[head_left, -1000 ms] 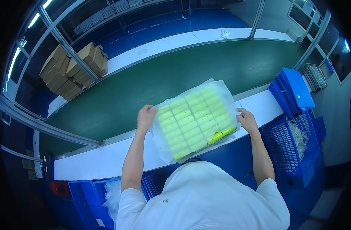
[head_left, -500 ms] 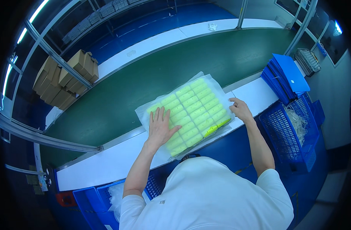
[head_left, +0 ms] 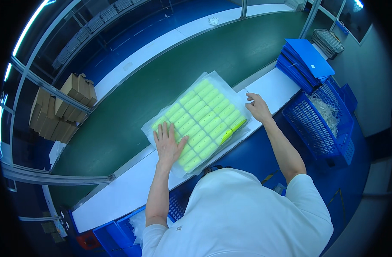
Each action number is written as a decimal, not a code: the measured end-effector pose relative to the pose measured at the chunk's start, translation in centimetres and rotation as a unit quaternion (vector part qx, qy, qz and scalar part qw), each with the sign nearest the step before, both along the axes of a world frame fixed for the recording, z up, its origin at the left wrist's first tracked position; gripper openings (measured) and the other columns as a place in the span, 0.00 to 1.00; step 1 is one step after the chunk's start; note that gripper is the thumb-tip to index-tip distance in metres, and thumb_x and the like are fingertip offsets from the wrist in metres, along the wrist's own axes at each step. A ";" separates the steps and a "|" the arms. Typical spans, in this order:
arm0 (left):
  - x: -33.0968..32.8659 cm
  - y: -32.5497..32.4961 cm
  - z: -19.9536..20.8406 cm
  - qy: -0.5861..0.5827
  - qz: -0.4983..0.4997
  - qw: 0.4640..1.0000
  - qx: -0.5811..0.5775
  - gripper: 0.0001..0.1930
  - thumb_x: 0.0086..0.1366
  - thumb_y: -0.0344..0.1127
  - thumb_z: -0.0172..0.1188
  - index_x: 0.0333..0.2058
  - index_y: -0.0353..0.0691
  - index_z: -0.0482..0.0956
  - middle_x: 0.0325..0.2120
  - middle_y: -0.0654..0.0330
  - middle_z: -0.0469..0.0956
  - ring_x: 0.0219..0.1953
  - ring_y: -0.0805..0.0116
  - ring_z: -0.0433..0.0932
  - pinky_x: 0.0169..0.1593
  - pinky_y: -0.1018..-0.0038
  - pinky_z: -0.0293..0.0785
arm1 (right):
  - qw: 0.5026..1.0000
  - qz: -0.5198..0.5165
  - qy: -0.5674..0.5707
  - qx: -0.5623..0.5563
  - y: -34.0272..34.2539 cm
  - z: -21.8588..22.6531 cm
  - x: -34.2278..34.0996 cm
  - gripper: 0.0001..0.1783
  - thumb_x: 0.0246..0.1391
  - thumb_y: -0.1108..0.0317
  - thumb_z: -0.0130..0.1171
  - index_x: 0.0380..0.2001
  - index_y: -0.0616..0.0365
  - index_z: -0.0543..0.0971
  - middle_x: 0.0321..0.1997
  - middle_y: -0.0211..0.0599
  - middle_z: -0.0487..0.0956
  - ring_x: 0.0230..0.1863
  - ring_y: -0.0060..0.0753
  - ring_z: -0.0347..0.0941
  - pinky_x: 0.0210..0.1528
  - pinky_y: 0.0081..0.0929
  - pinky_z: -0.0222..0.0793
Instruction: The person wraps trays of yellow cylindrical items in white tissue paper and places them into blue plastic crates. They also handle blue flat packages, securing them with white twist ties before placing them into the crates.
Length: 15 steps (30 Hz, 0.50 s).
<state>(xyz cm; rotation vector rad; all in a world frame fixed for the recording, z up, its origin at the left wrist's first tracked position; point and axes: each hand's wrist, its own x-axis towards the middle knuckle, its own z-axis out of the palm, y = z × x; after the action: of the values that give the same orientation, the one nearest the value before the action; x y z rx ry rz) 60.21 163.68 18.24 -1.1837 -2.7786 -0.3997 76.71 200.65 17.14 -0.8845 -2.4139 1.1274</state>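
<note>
A translucent tray (head_left: 179, 173) lies across the white ledge and the green belt, with rows of yellow-green oblong pieces (head_left: 201, 112) in its cells. Milky film appears to cover most of them. Two pieces (head_left: 233, 131) at the right-hand edge look brighter and uncovered. My left hand (head_left: 167, 147) rests flat on the tray's left part, fingers spread. Beside the right corner is my right hand (head_left: 259, 108), its fingers partly bent and apart, with nothing visible between them. Whether its fingertips touch the film's edge I cannot tell.
A green conveyor belt (head_left: 119, 124) runs behind the white ledge (head_left: 114, 188). To the right, blue folders (head_left: 305, 62) stand by a blue basket (head_left: 309, 124) of clear plastic scraps (head_left: 324, 113). Cardboard boxes (head_left: 76, 92) are stacked at left. Another blue bin (head_left: 112, 235) sits below the ledge.
The whole view has shifted and turned slightly, so the surroundings sit differently. Against the tray, both hands stay at nearly the same places; the left remains flat on it.
</note>
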 end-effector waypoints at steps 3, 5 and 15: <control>0.0 -0.1 -0.2 -0.005 0.002 1.000 -0.007 0.43 0.64 0.62 0.57 0.65 0.29 0.65 0.67 0.36 0.59 0.72 0.39 0.52 0.73 0.43 0.39 | 0.962 -0.007 0.103 0.252 -1.8 1.5 -0.2 0.27 0.55 0.61 0.61 0.58 0.57 0.74 0.57 0.45 0.75 0.53 0.49 0.74 0.54 0.40 0.71; 0.0 -0.3 -0.3 -0.003 0.009 1.000 -0.011 0.43 0.65 0.62 0.57 0.65 0.29 0.64 0.67 0.37 0.59 0.72 0.39 0.51 0.73 0.43 0.39 | 0.939 0.052 0.117 0.320 -3.7 3.1 -1.2 0.28 0.56 0.59 0.61 0.59 0.57 0.72 0.58 0.46 0.74 0.57 0.53 0.72 0.56 0.42 0.69; -0.4 0.2 0.1 -0.025 0.002 1.000 -0.004 0.42 0.65 0.60 0.58 0.65 0.31 0.64 0.68 0.37 0.58 0.73 0.40 0.50 0.73 0.44 0.38 | 0.982 0.129 -0.066 0.120 -5.4 -0.5 -1.7 0.32 0.64 0.50 0.53 0.68 0.50 0.64 0.63 0.45 0.72 0.60 0.53 0.71 0.59 0.49 0.69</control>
<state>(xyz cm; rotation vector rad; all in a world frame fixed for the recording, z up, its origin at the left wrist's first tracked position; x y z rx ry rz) 59.84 163.85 18.31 -1.1845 -2.8269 -0.4252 74.99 195.30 16.69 -0.5994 -2.7624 0.8548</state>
